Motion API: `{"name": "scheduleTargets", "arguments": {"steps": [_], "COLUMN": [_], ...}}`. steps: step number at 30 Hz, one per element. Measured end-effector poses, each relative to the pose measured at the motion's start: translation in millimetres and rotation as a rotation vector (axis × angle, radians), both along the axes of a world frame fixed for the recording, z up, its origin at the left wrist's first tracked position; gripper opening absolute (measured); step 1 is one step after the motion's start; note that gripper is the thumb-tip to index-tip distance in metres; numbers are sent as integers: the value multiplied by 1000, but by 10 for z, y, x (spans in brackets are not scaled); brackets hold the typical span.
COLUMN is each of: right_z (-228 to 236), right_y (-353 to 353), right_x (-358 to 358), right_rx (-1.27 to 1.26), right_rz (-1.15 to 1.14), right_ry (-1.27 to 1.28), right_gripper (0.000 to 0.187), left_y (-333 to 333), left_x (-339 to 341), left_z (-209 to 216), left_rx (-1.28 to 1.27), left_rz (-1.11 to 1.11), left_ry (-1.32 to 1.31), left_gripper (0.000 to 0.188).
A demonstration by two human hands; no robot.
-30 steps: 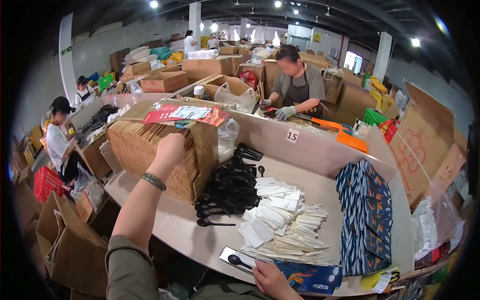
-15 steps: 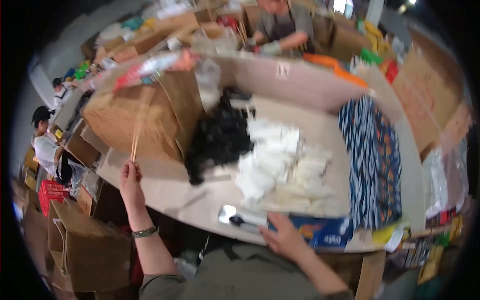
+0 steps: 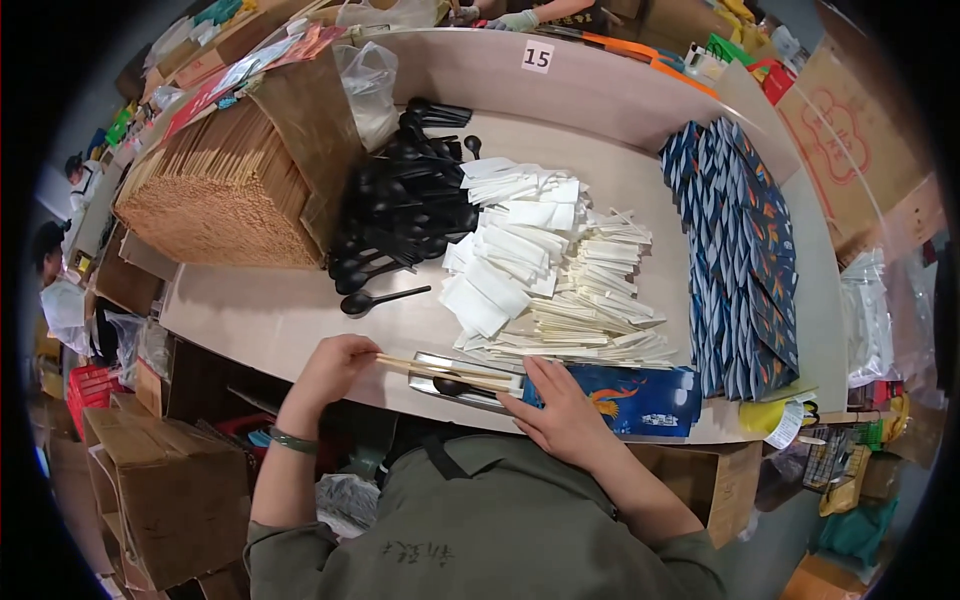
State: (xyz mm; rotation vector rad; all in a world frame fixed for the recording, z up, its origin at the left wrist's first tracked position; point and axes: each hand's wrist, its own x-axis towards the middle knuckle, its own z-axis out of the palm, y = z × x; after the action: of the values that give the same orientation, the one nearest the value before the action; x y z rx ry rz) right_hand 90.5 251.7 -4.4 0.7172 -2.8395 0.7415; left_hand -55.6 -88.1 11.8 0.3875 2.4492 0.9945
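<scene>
A pair of wooden chopsticks [image 3: 405, 362] is pinched at one end in my left hand [image 3: 335, 372]. They lie slanted over the silvery open mouth of a dark blue cutlery packet [image 3: 640, 398] at the table's near edge. In that mouth rests a black spoon [image 3: 448, 387], its handle running in under my right hand [image 3: 568, 412]. My right hand spans the packet across its mouth, fingers on the far side and thumb on the near side. Beyond it lie white napkin packets [image 3: 520, 250] and thin cream paper-wrapped sticks [image 3: 595, 310].
A cardboard box of bundled chopsticks [image 3: 225, 205] stands at the left. Black spoons [image 3: 400, 195] are heaped beside it, one spoon [image 3: 385, 299] lying apart. Blue packets [image 3: 735, 270] overlap in rows at the right. A raised partition [image 3: 460, 75] bounds the far side; a gloved co-worker's hand [image 3: 515, 20] shows behind.
My left hand has come down and right, bringing the chopsticks from upright over the box's near side to the packet's mouth. My right hand stays on the packet. The view has shifted.
</scene>
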Motion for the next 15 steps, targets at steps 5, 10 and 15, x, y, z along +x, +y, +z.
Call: {"name": "scheduleTargets", "arguments": {"steps": [5,10,15], "right_z": [4,90,-19], "right_y": [-133,-147,-144], "right_x": [-42,40,73], "right_rx": [-57,49,19], "right_rz": [36,-115,-75], "right_ry": [28,98,69], "right_gripper": [55,47,46], "left_y": [762,1059,1115], "left_x": [477,591,639], "left_z": [-149,-155,-286], "left_rx": [57,-50,44], "left_rz": [19,148,108], "left_ry": [284,528,474], "left_gripper": [29,54,48]}}
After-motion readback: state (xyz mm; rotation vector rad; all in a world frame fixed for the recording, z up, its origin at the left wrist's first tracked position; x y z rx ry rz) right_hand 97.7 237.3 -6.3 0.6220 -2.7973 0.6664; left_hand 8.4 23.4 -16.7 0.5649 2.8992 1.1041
